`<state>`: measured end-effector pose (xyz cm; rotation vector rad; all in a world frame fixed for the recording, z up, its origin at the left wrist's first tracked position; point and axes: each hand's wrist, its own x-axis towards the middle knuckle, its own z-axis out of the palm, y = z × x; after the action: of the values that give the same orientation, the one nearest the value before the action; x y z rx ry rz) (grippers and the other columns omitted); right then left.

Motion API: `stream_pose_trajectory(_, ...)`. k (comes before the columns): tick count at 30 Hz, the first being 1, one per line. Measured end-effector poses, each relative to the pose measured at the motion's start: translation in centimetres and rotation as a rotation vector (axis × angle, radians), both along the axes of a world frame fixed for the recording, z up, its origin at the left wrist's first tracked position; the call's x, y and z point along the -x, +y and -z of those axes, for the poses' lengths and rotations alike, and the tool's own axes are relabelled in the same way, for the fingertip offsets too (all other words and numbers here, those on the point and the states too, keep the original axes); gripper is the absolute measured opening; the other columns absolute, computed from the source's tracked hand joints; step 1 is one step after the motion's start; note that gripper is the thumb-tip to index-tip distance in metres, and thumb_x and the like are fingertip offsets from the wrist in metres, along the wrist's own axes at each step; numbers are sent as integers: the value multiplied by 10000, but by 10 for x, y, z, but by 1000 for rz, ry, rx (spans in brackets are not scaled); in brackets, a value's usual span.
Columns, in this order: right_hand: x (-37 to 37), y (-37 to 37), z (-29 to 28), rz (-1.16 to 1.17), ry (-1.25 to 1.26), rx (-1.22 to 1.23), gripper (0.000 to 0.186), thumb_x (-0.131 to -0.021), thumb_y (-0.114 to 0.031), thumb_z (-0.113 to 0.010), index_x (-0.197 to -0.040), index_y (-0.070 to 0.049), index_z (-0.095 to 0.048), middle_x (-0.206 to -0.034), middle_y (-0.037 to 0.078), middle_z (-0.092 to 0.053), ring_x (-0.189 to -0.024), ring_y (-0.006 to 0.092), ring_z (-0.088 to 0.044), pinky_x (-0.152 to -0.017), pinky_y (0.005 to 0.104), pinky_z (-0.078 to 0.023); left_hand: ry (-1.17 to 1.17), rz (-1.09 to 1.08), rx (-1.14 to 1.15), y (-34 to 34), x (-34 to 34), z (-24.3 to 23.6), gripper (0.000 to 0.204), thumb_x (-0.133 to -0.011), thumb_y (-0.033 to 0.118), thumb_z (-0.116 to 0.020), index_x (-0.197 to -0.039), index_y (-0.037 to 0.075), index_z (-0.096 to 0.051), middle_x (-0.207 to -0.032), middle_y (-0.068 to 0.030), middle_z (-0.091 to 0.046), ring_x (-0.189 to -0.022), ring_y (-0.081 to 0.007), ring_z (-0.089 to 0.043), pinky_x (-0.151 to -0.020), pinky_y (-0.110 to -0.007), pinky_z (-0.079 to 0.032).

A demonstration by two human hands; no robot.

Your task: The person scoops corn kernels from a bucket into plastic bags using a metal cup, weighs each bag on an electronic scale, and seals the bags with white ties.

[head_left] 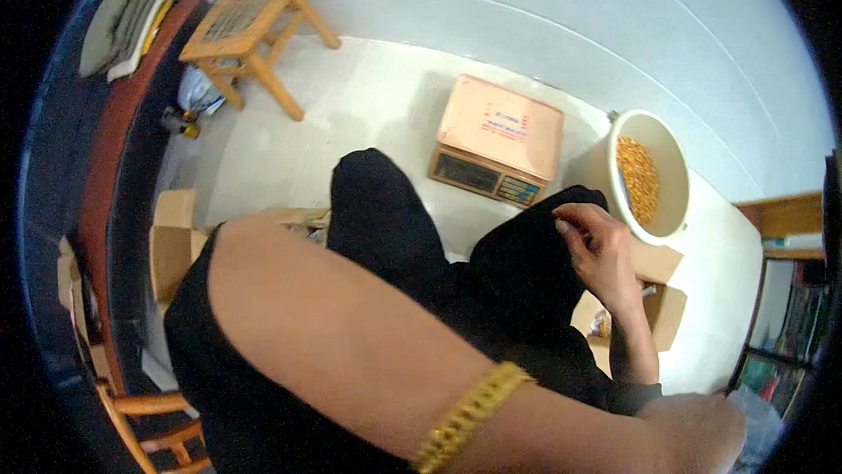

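Observation:
My left arm, with a gold bracelet (469,417), reaches across my body to the lower right. My left hand (697,434) is at the picture's edge beside a clear plastic bag (756,417); its fingers are hidden. My right hand (601,250) hovers above my right knee, fingers curled and thumb against them; what they hold, if anything, cannot be made out. Just beyond it stands a white bucket (675,202) partly filled with yellow corn kernels (638,183). Under my right forearm is an open cardboard box (668,312) with small items inside.
A digital weighing scale (502,128) stands on the floor ahead, near the wall. A wooden stool (263,62) is at the far left, by a dark bench with folded cloth (132,22). Another open cardboard box (173,242) lies left. Shelves (781,316) stand right.

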<state>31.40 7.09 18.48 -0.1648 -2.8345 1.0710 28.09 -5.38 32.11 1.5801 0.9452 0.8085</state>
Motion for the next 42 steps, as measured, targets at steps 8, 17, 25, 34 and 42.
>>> stream_pose_trajectory(8, -45, 41, 11, 253, -77, 113, 121, -841, -43, -591, -941, 2, -642, -834, 121, -641, -721, 163, -607, -653, 278, -476, 189, 2, -89, -13, -9, 6, 358, -797, 148, -590, -1124, 14, -532, -1022, -160, -568, -981, -334, -556, -842, -411, -454)
stream_pose_trajectory(17, 0, 6, -16, -2, 1, -21, 117, -838, -36, -591, -936, 9, -638, -834, 143, -640, -722, 229, -629, -654, 304, -492, 422, -156, -314, -66, 22, 0, 418, -776, 148, -619, -1161, 19, -521, -1093, -157, -556, -1029, -331, -538, -887, -397, -437)
stream_pose_trajectory(25, 81, 24, 20, -264, -186, -532, 185, -825, -109, -588, -993, -35, -608, -877, 172, -629, -818, 348, -620, -706, 414, -498, 997, -1309, 41, -215, 121, 84, 424, -779, 146, -637, -1168, 23, -522, -1133, -171, -544, -1071, -335, -520, -930, -377, -409)
stream_pose_trajectory(34, 138, 27, 95, -381, -165, -586, 208, -780, -144, -633, -965, -50, -631, -858, 173, -647, -816, 326, -635, -707, 421, -512, 158, -1495, 1069, -379, 25, 257, 393, -845, 233, -641, -1169, 25, -565, -1005, -135, -640, -935, -207, -595, -801, -326, -477)
stream_pose_trajectory(42, 141, 33, 146, -419, -418, -507, 236, -793, -109, -574, -1018, -67, -628, -888, 182, -646, -898, 319, -620, -764, 432, -494, 955, -1825, 831, -424, 42, 444, 875, -711, 178, -727, -1405, 77, -203, -1372, -258, -325, -1138, -399, -481, -966, -433, -403)
